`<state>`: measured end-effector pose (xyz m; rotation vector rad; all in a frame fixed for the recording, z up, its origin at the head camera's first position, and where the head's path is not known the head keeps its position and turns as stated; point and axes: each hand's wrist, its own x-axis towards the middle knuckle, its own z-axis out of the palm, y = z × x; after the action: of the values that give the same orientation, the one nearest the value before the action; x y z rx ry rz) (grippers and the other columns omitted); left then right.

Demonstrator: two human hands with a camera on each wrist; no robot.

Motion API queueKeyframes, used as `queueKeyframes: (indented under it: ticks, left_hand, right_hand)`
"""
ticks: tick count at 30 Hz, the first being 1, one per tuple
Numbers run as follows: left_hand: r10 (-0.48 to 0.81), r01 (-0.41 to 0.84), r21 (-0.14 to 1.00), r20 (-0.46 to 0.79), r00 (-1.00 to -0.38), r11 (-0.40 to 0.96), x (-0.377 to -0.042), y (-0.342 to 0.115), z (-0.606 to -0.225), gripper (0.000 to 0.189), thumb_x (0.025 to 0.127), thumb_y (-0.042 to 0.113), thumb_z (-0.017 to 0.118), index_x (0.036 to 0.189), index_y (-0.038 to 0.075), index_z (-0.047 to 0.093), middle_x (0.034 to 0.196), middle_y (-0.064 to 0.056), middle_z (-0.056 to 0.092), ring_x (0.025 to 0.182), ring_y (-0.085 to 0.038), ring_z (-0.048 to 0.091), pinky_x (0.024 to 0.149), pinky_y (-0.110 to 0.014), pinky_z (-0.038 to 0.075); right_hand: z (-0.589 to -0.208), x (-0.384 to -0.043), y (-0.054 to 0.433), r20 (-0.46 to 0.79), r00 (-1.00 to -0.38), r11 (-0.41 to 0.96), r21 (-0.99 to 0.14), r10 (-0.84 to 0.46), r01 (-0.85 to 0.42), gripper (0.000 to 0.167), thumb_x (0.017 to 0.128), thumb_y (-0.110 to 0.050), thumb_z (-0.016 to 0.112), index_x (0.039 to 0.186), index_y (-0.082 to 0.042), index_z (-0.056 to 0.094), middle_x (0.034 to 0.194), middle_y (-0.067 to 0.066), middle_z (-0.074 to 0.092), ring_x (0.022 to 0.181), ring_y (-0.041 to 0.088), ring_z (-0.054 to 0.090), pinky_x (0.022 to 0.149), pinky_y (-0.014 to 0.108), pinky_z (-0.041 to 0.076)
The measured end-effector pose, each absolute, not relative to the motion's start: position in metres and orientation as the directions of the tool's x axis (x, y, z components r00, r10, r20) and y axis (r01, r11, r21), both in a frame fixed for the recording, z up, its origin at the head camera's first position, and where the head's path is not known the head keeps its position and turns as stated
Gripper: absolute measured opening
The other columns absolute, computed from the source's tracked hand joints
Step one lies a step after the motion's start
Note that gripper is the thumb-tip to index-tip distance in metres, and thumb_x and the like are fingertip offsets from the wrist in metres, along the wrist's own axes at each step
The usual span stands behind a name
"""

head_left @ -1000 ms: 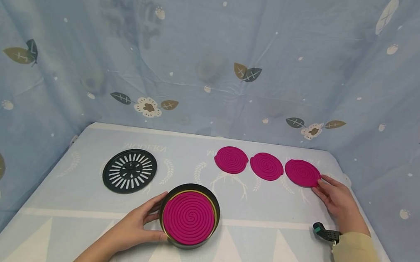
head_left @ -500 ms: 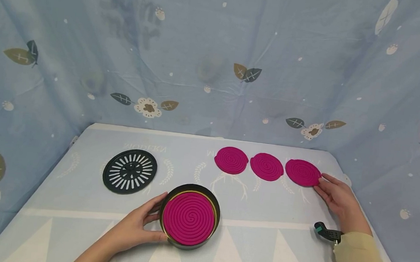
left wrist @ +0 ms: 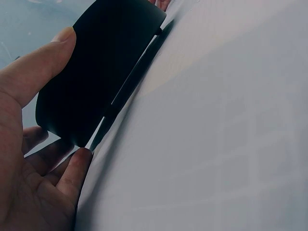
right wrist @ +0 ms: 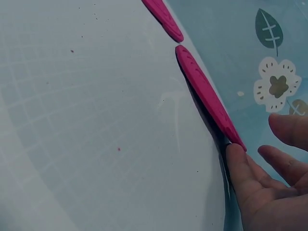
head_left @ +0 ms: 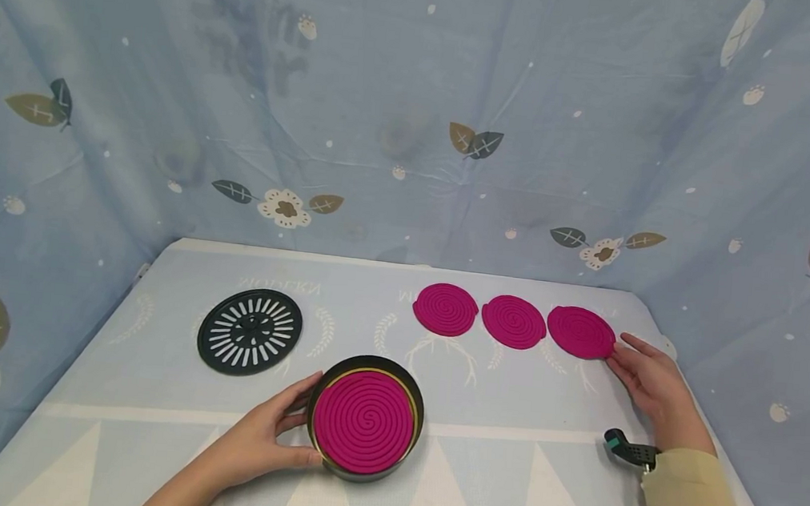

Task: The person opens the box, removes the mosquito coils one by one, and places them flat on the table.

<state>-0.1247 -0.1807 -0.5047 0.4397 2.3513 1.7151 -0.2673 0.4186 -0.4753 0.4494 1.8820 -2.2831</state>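
In the head view my left hand (head_left: 262, 437) grips the left side of a round black tin (head_left: 416, 439) with a yellow inner ring. A magenta mosquito coil (head_left: 364, 422) lies inside it. The left wrist view shows the thumb on the tin's dark wall (left wrist: 96, 72), with fingertips at its lower edge. At the right, my right hand (head_left: 653, 387) touches the edge of another magenta coil (head_left: 580, 333). From the right wrist camera, one fingertip meets that coil's (right wrist: 209, 98) near end, while the thumb stays apart from it.
Two more magenta coils, one central (head_left: 513, 322) and one further left (head_left: 445, 309), lie in a row near the table's back edge. A slotted black round lid (head_left: 249, 331) lies at left. Patterned blue cloth (head_left: 391, 83) hangs behind and at both sides.
The rightmost coil has shifted very slightly left at my right fingertips during the last half second. My left hand and the tin stay in place.
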Motion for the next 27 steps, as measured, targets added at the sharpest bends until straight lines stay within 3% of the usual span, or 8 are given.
queueKeyframes:
  ticks: [10,13,22,27]
  left_hand:
    - [0.342,0.105,0.950,-0.003,-0.940,0.296,-0.1244,-0.1804,-0.5039,0.111,0.067,0.031,0.093,0.156,0.016,0.029,0.152,-0.004,0.040,0.138,-0.019,0.040,0.109,-0.025,0.042]
    - [0.343,0.107,0.949,-0.002,-0.939,0.298,-0.1245,-0.1801,-0.5037,0.111,0.067,0.031,0.093,0.156,0.016,0.029,0.152,-0.004,0.040,0.138,-0.019,0.040,0.109,-0.025,0.042]
    - [0.340,0.110,0.946,0.000,-0.941,0.305,-0.1250,-0.1802,-0.5050,0.111,0.066,0.032,0.093,0.156,0.018,0.029,0.153,-0.003,0.040,0.138,-0.019,0.040,0.109,-0.025,0.043]
    - [0.337,0.114,0.947,0.006,-0.942,0.302,-0.1245,-0.1804,-0.5052,0.111,0.065,0.032,0.093,0.156,0.019,0.030,0.153,-0.004,0.040,0.138,-0.018,0.040,0.109,-0.025,0.043]
  right_hand:
    - [-0.4705,-0.2625,0.4164,-0.326,-0.943,-0.241,-0.922,0.064,0.302,0.080,0.100,-0.016,0.060,0.159,-0.008,0.006,0.114,-0.006,0.059,0.102,0.006,0.065,0.107,0.033,0.037]
    - [-0.4706,-0.2617,0.4163,-0.320,-0.945,-0.218,-0.929,0.067,0.299,0.081,0.100,-0.018,0.060,0.159,-0.009,0.006,0.118,-0.003,0.054,0.103,0.006,0.064,0.107,0.033,0.037]
    - [-0.4712,-0.2603,0.4207,-0.321,-0.944,-0.265,-0.919,0.073,0.292,0.081,0.100,-0.017,0.060,0.159,-0.010,0.005,0.108,-0.006,0.064,0.102,0.008,0.066,0.103,0.031,0.045]
    - [-0.4707,-0.2586,0.4204,-0.313,-0.947,-0.268,-0.921,0.076,0.283,0.082,0.100,-0.016,0.060,0.159,-0.011,0.004,0.108,-0.005,0.064,0.103,0.009,0.065,0.103,0.032,0.043]
